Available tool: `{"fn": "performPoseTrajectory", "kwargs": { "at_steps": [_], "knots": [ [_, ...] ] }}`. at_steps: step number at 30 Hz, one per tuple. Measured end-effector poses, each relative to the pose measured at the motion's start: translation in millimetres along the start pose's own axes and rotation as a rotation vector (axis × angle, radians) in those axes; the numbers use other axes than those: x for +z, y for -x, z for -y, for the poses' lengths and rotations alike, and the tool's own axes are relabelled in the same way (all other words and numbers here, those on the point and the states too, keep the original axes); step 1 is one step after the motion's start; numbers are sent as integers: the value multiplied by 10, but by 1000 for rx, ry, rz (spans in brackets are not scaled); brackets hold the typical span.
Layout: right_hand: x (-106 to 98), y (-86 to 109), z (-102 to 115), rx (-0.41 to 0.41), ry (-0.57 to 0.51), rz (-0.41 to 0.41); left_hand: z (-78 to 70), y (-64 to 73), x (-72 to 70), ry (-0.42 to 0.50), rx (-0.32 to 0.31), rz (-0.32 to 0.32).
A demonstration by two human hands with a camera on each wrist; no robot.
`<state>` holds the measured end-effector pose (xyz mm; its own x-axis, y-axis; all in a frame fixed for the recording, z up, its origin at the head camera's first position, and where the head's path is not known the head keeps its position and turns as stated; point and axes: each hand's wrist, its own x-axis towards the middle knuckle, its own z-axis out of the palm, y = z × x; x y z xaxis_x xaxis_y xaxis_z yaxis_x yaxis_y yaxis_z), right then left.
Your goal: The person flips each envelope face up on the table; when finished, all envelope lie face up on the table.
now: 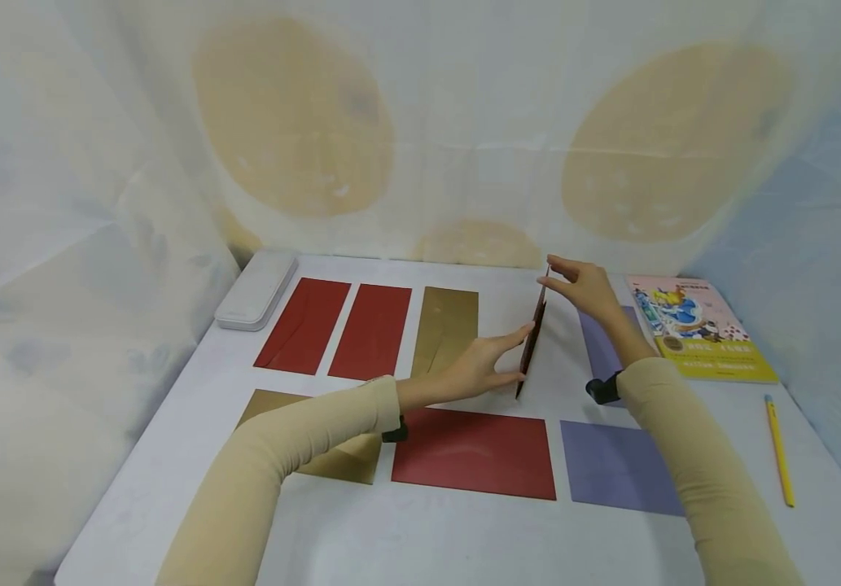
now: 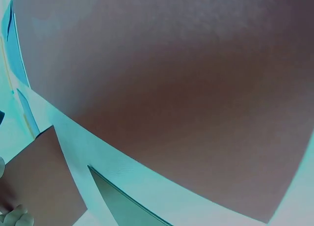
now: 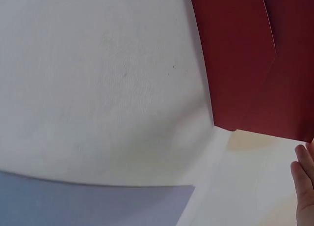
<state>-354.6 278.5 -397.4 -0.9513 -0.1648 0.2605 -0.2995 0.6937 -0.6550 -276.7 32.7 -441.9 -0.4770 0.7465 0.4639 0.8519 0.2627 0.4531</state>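
Note:
Between the two hands a red envelope [image 1: 534,346] stands on edge, seen almost side-on in the head view. The right hand [image 1: 590,291] pinches its upper far corner between thumb and fingers. Lower down, the left hand [image 1: 473,370] holds the near part, thumb below and fingers above. The right wrist view shows the flap side of this red envelope [image 3: 235,64], with fingertips [image 3: 303,172] by its edge. Under the left wrist lies another red envelope [image 1: 475,456]. A purple envelope [image 1: 599,346] lies partly hidden beneath the right forearm.
Two red envelopes [image 1: 303,325] and a gold envelope [image 1: 449,321] lie at the back left. In front are another gold envelope [image 1: 347,460] and a purple envelope [image 1: 618,468]. A white case [image 1: 257,289], a book [image 1: 698,325] and a yellow pencil [image 1: 779,452] lie near the sides.

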Motion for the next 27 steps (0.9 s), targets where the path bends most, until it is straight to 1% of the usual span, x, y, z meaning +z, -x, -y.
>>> {"fn": "performPoseTrajectory", "kwargs": {
  "at_steps": [6,10,15,17,20,24,27],
  "knots": [
    [30,-21,24,-1,41,4,27,3,-5,8,24,-24],
    [34,-24,21,3,60,6,56,16,-2,22,19,-53],
    [28,20,-27,17,57,7,96,39,-1,3,0,-84],
    [23,52,-51,19,69,14,99,49,-9,-3,-19,-90],
    [17,107,-100,30,127,57,106,64,-32,9,-47,-96],
    [39,185,-188,60,210,171,139,91,-58,-2,-89,-107],
    [86,241,-245,76,241,247,173,111,-72,-10,-114,-104]
  ]
}}
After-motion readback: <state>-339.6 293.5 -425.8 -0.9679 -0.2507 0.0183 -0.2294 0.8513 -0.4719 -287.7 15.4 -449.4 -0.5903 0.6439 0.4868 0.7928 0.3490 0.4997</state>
